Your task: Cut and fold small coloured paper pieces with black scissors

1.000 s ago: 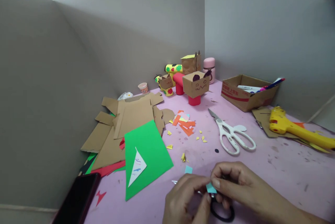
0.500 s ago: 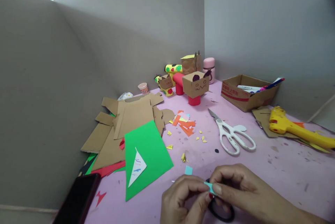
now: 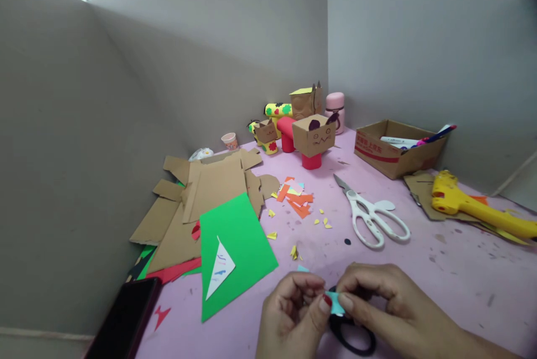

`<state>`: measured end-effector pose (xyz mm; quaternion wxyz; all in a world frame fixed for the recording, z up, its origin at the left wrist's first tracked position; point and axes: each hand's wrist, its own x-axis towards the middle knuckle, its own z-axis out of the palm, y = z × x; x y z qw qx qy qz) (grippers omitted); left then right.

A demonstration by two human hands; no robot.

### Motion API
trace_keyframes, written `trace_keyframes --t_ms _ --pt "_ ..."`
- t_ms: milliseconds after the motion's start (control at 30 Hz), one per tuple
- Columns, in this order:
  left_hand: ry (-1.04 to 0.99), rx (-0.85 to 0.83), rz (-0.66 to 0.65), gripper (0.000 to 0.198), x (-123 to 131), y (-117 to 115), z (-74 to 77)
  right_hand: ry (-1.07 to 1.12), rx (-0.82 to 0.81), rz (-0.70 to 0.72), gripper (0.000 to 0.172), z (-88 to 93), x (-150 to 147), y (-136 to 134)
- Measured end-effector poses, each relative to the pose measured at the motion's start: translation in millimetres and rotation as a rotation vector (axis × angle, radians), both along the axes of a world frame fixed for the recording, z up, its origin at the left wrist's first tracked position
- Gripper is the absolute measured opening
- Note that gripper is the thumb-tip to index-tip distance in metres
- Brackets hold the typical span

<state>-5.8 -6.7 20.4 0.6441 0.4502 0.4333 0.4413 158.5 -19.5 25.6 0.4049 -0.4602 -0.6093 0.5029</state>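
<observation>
A small piece of light-blue paper (image 3: 335,303) is pinched between my two hands near the front of the table. My left hand (image 3: 291,314) presses its thumb against the paper's left side, fingers curled. On the right side, my right hand (image 3: 388,306) grips the paper between thumb and fingers. Below the paper shows a black loop (image 3: 354,341), apparently a scissors handle; the rest is hidden, and I cannot tell whether it is held. Behind my left fingers lies another light-blue scrap (image 3: 302,269), mostly covered.
White-handled scissors (image 3: 369,213) lie beyond my hands. Green paper (image 3: 251,258), cardboard (image 3: 218,180) and a phone (image 3: 123,320) are left. A yellow glue gun (image 3: 474,205) and a box of pens (image 3: 394,152) stand right. Cardboard-headed animal figures (image 3: 314,135) stand at the back.
My left fingers have drawn back and curled, and the thumb now lies on the paper, which shows more of its surface. The loose blue scrap behind is now more covered.
</observation>
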Motion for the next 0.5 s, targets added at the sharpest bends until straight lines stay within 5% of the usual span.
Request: trace_keyframes --t_ms 500 --pt "0.030 0.046 -0.072 0.023 0.2 -3.2 -1.6 0.255 -0.285 0.022 0.027 -6.5 -2.5 0.0"
